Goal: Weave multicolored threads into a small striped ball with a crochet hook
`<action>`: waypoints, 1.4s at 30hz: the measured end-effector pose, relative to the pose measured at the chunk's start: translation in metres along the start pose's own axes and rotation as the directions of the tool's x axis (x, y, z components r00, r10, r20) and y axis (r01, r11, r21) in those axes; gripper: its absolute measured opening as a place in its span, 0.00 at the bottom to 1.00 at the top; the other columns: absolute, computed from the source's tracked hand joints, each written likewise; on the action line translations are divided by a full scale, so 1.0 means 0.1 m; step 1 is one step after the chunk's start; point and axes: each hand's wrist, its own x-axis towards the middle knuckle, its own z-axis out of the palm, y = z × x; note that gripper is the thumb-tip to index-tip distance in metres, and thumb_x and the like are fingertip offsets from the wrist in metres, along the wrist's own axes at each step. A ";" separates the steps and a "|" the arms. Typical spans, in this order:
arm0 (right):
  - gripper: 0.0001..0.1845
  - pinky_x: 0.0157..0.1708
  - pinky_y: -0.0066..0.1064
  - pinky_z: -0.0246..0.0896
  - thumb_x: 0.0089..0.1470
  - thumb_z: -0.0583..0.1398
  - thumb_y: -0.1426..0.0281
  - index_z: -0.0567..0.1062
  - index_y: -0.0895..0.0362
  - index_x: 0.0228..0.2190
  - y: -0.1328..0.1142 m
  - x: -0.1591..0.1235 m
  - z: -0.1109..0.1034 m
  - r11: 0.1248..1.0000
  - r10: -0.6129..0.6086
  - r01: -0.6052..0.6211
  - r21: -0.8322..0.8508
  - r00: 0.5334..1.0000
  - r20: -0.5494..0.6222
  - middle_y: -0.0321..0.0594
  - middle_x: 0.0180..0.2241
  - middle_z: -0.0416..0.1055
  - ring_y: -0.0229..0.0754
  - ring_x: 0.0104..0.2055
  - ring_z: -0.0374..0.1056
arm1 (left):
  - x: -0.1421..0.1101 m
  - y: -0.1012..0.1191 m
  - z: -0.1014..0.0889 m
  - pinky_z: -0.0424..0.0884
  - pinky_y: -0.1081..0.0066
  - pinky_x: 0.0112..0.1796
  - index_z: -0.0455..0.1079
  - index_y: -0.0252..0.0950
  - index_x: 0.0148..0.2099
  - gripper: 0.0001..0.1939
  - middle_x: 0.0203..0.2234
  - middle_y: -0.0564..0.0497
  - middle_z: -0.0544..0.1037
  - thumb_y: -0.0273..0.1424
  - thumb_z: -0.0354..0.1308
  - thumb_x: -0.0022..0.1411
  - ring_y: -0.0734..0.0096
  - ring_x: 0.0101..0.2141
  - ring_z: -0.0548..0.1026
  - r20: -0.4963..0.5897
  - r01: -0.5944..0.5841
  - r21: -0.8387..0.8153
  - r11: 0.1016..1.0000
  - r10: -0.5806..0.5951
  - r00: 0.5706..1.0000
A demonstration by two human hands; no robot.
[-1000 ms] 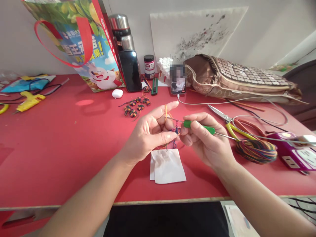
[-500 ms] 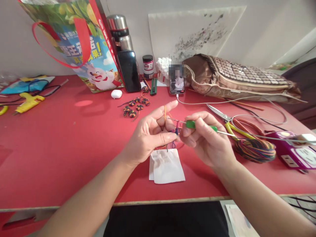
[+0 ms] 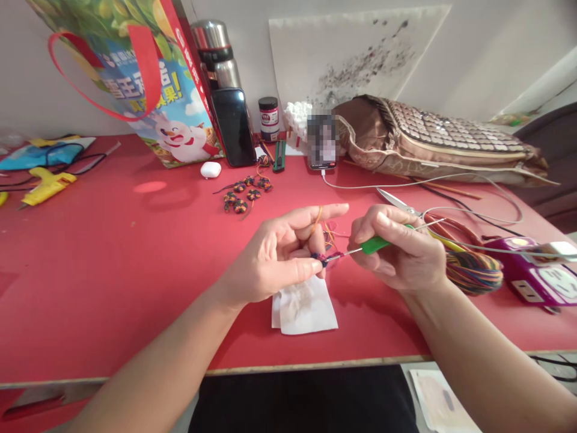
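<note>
Glue gun, yellow in colour, lies at the far left of the red table. Next stands a printed shopping bag; its opening is out of view, so I cannot tell its contents. Then come a steel flask, a leaning dark phone, small crocheted flowers, and a lidded jar.

The left hand pinches a small crocheted piece between thumb and fingers, its index finger stretched out with orange yarn looped around. The piece, dark blue and magenta, is held above white paper and partly covered by fingertips. A green-handled hook meets it with the metal end; the right hand has its fingers closed around the handle. This hand partly blocks the scissors and the multicoloured yarn ball. Behind lies a brown bag, its inside hidden; a purple socket block is rightmost.
</note>
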 end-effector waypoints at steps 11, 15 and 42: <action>0.17 0.09 0.24 0.48 0.61 0.74 0.56 0.84 0.55 0.29 0.01 0.01 0.03 0.999 -0.048 0.047 -0.014 0.998 -0.052 0.35 0.17 0.77 0.32 0.10 0.57 | 0.01 -0.01 0.02 0.74 0.74 0.34 0.81 0.44 0.66 0.30 0.30 0.56 0.74 0.26 0.73 0.62 0.75 0.31 0.76 -0.051 -0.057 -0.100 0.993 0.052 0.997; 0.17 0.09 0.24 0.47 0.61 0.74 0.56 0.84 0.55 0.29 0.02 0.01 0.03 0.999 -0.049 0.049 0.000 0.998 -0.049 0.35 0.18 0.77 0.31 0.10 0.56 | -0.01 0.01 0.02 0.73 0.74 0.33 0.80 0.43 0.68 0.31 0.31 0.55 0.73 0.26 0.72 0.63 0.75 0.31 0.75 -0.062 -0.052 -0.054 0.997 0.049 0.997; 0.19 0.08 0.26 0.44 0.59 0.76 0.56 0.84 0.55 0.26 -0.01 -0.03 0.10 0.978 -0.166 0.145 -0.149 0.976 -0.141 0.37 0.18 0.75 0.33 0.13 0.59 | -0.02 0.03 0.09 0.64 0.71 0.29 0.77 0.41 0.70 0.32 0.31 0.54 0.69 0.26 0.69 0.64 0.73 0.30 0.66 -0.216 -0.065 0.240 0.969 0.119 0.969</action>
